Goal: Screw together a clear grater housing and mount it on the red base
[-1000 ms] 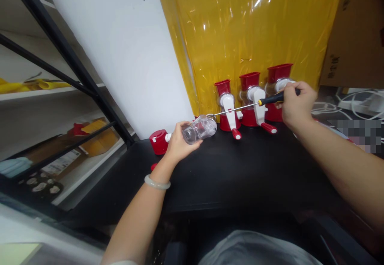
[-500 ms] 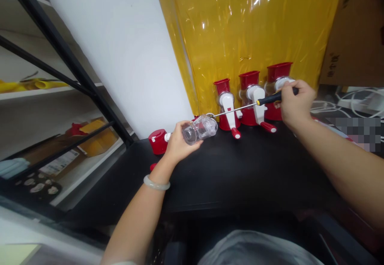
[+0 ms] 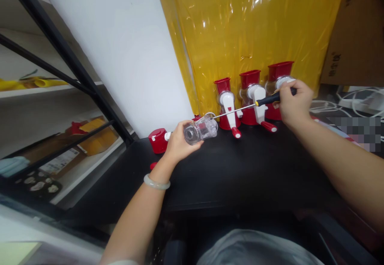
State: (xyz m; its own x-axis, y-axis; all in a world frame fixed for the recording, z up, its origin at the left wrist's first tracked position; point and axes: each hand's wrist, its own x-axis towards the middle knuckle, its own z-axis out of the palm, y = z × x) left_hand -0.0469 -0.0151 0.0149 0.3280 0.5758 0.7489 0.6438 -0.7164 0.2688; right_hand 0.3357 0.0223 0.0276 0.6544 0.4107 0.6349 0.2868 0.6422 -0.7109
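My left hand (image 3: 181, 143) is closed around a clear plastic grinder body (image 3: 204, 129), which lies tilted above the black tabletop. In my right hand (image 3: 296, 101) is a screwdriver (image 3: 268, 99) with a dark handle, a yellow collar and a long metal shaft. Its shaft points left, and the tip meets the far end of the clear body; the exact contact spot is too small to make out. Behind the shaft stand three red and white hand-crank rotary graters (image 3: 229, 111), upright in a row. A red part (image 3: 158, 141) with a white piece sits left of my left hand.
A yellow plastic sheet (image 3: 246, 25) hangs behind the graters, beside a white wall panel (image 3: 120, 49). On the right are a cardboard box (image 3: 354, 45) and white cables (image 3: 357, 101). Black-framed shelves (image 3: 99, 93) stand left. The black table (image 3: 234, 177) has its near edge before me.
The screwdriver and my right hand have shifted very slightly left. My left hand keeps its hold on the clear body, which has turned a little.
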